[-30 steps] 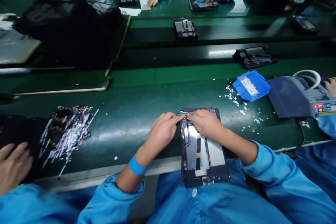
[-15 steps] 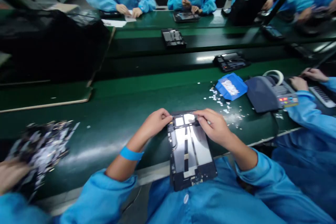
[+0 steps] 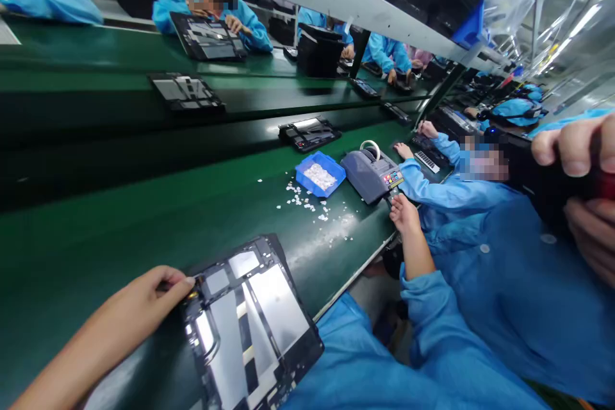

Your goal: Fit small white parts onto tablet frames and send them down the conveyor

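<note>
With my left hand (image 3: 156, 295), I hold the opened tablet (image 3: 252, 327) by its upper-left corner, thumb and forefinger pinched narrow; the exact part between the tips is too small to tell. The tablet lies at the near edge of the green surface (image 3: 129, 224), inner side up, and its lower-right corner reaches past that edge toward my lap. My right hand (image 3: 405, 213) is well apart from it, fingers drawn in at the front of the grey machine (image 3: 368, 173), close to the same near edge; whether anything is between those fingers I cannot tell. For good practice, I should press the tablet lightly and evenly, since the overhanging corner could let it tip or slide. I should confine the pinch to the corner and avoid the exposed parts, which I judge easily bent. At the machine, I should use fingertips only and hold the forearm clear of the loose white scraps (image 3: 306, 205) beside the blue tray (image 3: 303, 180), as these could stick to skin and contaminate the tablet.
</note>
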### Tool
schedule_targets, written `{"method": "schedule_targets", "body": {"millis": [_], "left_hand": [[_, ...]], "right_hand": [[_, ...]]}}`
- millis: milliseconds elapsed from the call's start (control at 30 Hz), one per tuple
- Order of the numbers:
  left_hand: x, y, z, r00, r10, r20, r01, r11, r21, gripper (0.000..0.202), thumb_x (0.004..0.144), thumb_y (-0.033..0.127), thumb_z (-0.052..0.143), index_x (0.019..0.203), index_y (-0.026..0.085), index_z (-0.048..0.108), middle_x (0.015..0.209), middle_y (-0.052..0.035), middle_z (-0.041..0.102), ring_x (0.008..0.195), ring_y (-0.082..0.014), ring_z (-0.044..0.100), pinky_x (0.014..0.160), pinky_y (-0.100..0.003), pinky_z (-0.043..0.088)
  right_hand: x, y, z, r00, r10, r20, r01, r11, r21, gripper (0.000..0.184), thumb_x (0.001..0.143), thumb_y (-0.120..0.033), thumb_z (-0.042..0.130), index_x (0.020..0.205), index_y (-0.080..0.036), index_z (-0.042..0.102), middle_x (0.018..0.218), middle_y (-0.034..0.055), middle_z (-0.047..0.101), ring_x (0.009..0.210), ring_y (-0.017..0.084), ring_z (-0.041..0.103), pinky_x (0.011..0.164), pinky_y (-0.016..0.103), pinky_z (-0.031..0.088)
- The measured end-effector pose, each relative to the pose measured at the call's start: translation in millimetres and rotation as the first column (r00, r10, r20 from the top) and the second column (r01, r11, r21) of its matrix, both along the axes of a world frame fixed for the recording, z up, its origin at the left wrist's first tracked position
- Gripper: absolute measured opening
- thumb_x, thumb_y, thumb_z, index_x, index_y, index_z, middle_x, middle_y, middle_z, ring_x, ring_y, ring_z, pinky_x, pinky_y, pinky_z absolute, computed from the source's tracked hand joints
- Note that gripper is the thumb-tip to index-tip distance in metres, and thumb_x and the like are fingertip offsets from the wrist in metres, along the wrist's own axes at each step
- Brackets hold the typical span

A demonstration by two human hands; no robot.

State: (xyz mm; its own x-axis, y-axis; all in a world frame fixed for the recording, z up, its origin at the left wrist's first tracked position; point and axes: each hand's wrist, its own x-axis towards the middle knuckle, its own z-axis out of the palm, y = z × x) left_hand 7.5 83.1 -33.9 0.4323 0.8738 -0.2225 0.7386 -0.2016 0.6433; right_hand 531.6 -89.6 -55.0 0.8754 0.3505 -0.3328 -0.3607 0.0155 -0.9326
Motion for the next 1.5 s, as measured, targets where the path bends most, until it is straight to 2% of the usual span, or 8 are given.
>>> {"method": "schedule_targets", "body": {"millis": [267,467,667,867,1100,1233,1333,1500], "left_hand": [[-7.5,-18.4,21.2,0.987,0.15,-0.052,-0.152,0.988,-0.035,0.038,0.076,0.06,0.057,0.085,0.026,0.069,0.087,-0.0118,0.079,0.079,-0.0334,0.074,0.068,-0.042,0.057],[2.7,-67.2,41.0,0.916,0.367,0.162,-0.374,0.928,0.011,0.03,0.078,0.055,0.06,0.09,0.027,0.066,0.087,-0.007,0.076,0.078,-0.0298,0.071,0.071,-0.041,0.057],[69.2,-104.1,35.4,0.736,0.381,0.559,-0.206,0.913,-0.351,0.034,0.079,0.048,0.07,0.1,0.021,0.066,0.089,-0.0051,0.07,0.076,-0.0197,0.065,0.067,-0.03,0.052],[76.8,-112.0,13.7,0.426,0.588,0.688,-0.197,0.802,-0.563,0.028,0.081,0.045,0.074,0.085,0.021,0.058,0.074,0.0014,0.059,0.064,-0.0125,0.052,0.063,-0.025,0.044],[11.9,-105.3,7.9,0.61,0.522,0.596,-0.394,0.853,-0.343,0.024,0.093,0.043,0.058,0.084,0.022,0.058,0.071,0.0022,0.052,0.066,-0.0144,0.047,0.064,-0.026,0.04],[-9.9,-88.9,20.1,0.899,0.214,0.382,-0.157,0.972,-0.177,0.018,0.091,0.035,0.058,0.081,0.021,0.063,0.083,-0.0025,0.062,0.08,-0.019,0.057,0.074,-0.03,0.044],[-7.9,-78.9,26.0,0.951,0.048,0.305,-0.043,0.999,-0.022,0.017,0.093,0.029,0.055,0.079,0.022,0.061,0.094,-0.0047,0.067,0.092,-0.0216,0.061,0.083,-0.033,0.046],[-4.1,-73.5,22.8,0.965,0.025,0.259,-0.044,0.997,0.065,0.017,0.095,0.026,0.053,0.08,0.023,0.061,0.104,-0.0067,0.069,0.104,-0.024,0.063,0.094,-0.038,0.047]], "right_hand": [[1.2,16.5,9.7,0.999,0.013,-0.032,-0.012,0.999,0.048,0.023,0.085,-0.028,0.069,0.073,-0.02,0.051,0.054,-0.009,0.049,0.044,0.004,0.042,0.037,0.012,0.029],[-103.5,7.3,8.3,0.978,0.207,0.025,-0.208,0.968,0.14,0.033,0.069,-0.037,0.086,0.083,-0.019,0.062,0.069,-0.0038,0.065,0.049,0.006,0.052,0.039,0.013,0.036],[-255.7,23.7,22.0,0.662,0.727,0.185,-0.749,0.651,0.122,0.024,0.084,-0.041,0.076,0.08,-0.018,0.072,0.066,-0.0001,0.069,0.049,0.008,0.054,0.045,0.019,0.043],[-315.5,32.5,25.4,0.436,0.865,0.247,-0.9,0.424,0.103,0.019,0.089,-0.037,0.071,0.084,-0.019,0.077,0.067,-0.0002,0.071,0.056,0.011,0.06,0.055,0.022,0.049],[-291.9,44.5,7.6,0.255,0.865,0.432,-0.904,0.372,-0.212,0.024,0.098,-0.033,0.06,0.106,-0.021,0.079,0.095,0.0065,0.08,0.074,0.017,0.07,0.068,0.03,0.055],[-282.1,68.6,6.2,-0.215,0.634,0.743,-0.771,0.356,-0.527,0.026,0.102,-0.022,0.055,0.113,-0.023,0.078,0.107,0.008,0.077,0.099,0.021,0.067,0.09,0.036,0.051],[-290.1,87.0,6.1,-0.537,0.486,0.69,-0.605,0.348,-0.716,0.028,0.103,-0.02,0.056,0.124,-0.027,0.074,0.114,0.0079,0.073,0.097,0.021,0.059,0.084,0.034,0.046],[-296.3,99.5,8.0,-0.73,0.376,0.57,-0.445,0.372,-0.815,0.026,0.104,-0.022,0.057,0.126,-0.025,0.071,0.107,0.0089,0.067,0.091,0.022,0.05,0.076,0.034,0.038]]}}
